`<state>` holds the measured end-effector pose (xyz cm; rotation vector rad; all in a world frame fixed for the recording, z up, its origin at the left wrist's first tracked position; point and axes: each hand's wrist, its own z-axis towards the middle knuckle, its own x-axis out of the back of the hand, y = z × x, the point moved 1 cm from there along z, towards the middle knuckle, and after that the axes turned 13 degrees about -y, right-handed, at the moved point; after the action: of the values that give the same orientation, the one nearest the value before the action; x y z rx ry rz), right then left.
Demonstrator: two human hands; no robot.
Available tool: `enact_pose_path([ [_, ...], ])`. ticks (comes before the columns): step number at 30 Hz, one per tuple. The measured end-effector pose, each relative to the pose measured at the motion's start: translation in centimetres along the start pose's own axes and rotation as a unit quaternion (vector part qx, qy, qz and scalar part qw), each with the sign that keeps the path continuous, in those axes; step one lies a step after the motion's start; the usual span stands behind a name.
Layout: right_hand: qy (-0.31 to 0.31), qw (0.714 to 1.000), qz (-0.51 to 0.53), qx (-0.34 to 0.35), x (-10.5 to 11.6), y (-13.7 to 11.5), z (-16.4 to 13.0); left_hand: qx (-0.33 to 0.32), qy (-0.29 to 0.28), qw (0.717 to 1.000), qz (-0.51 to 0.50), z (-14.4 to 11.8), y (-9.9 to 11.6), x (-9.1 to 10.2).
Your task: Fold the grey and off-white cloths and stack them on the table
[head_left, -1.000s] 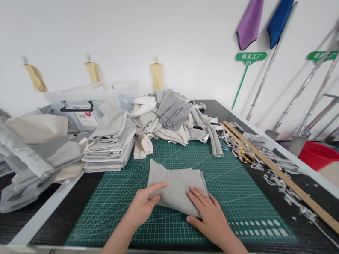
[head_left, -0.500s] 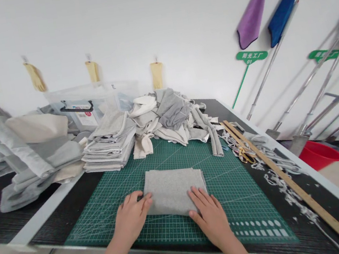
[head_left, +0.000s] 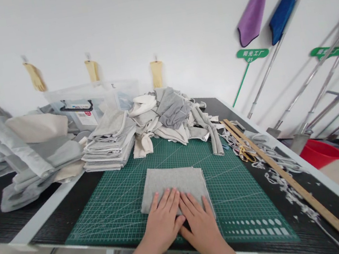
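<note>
Folded cloth: light-grey, flat rectangle of woven-looking fabric (head_left: 174,179), lying on the dark-green cutting mat with a white printed grid (head_left: 106,217), just in front of you.
Hands: your bare left hand (head_left: 162,222) and bare right hand (head_left: 201,221) lie side by side on its near part, thumbs close together.
Grip: fingers extended, palms down; nothing pinched or clasped that shows.
Weight, feel: probably light and soft, limp at single layers, a little firmer where folded; unlikely to slip in your fingers or break.
Hold: you'd do best supporting it from beneath at both short sides, layers pinched together; one corner alone could let it unfold.
Right edge: layers slightly offset, so likely to fan.
Stack: pale-grey folded cloths (head_left: 108,148), uneven edges, beyond your left hand.
Heap: crumpled grey and cream fabric (head_left: 171,111), rumpled, at the mat's far edge.
Right side: long, straight wooden strip (head_left: 296,188); gold-handled scissors (head_left: 246,154) beside it, hard against all that softness.
</note>
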<state>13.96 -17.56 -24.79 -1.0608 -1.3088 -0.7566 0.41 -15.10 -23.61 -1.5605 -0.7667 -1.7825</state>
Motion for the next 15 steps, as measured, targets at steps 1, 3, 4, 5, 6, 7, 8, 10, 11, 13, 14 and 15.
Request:
enact_pose_path([
  [1, -0.007, 1.000, 0.007, 0.000, 0.0, 0.0, 0.0, -0.002, -0.008, 1.000, 0.001, -0.1, -0.2, -0.4],
  [3, -0.013, 1.000, 0.015, -0.004, 0.0, 0.2, -0.3, -0.012, -0.016, 1.000, 0.011, -0.4, -0.8, -1.1],
  [4, -0.015, 1.000, 0.017, -0.009, 0.1, 0.3, -0.4, -0.018, -0.017, 1.000, 0.017, -0.6, -1.1, -1.3],
  [5, -0.016, 1.000, 0.019, -0.016, 0.1, 0.4, -0.6, -0.021, -0.017, 0.999, 0.022, -0.8, -1.2, -1.4],
  [6, -0.016, 0.999, 0.019, -0.022, 0.0, 0.5, -0.8, -0.019, -0.016, 0.999, 0.025, -0.9, -1.4, -1.6],
  [7, -0.017, 0.999, 0.020, -0.028, 0.0, 0.6, -0.9, -0.014, -0.016, 0.999, 0.026, -1.1, -1.5, -1.6],
  [8, -0.017, 0.999, 0.020, -0.032, 0.0, 0.7, -1.1, -0.007, -0.016, 1.000, 0.025, -1.2, -1.6, -1.7],
  [10, -0.018, 0.999, 0.022, -0.038, 0.0, 0.8, -1.3, 0.019, -0.017, 1.000, 0.017, -1.4, -1.9, -1.9],
  [11, -0.018, 0.999, 0.022, -0.040, 0.0, 0.8, -1.3, 0.042, -0.019, 0.999, 0.011, -1.6, -2.3, -2.0],
  [13, -0.019, 0.999, 0.023, -0.044, 0.0, 0.8, -1.3, 0.110, -0.028, 0.993, -0.009, -1.9, -3.4, -2.1],
  [14, -0.019, 0.999, 0.022, -0.045, 0.0, 0.8, -1.3, 0.149, -0.033, 0.988, -0.023, -2.1, -4.1, -2.2],
  [15, -0.019, 0.999, 0.022, -0.047, 0.0, 0.7, -1.3, 0.186, -0.039, 0.981, -0.039, -2.4, -4.9, -2.2],
])
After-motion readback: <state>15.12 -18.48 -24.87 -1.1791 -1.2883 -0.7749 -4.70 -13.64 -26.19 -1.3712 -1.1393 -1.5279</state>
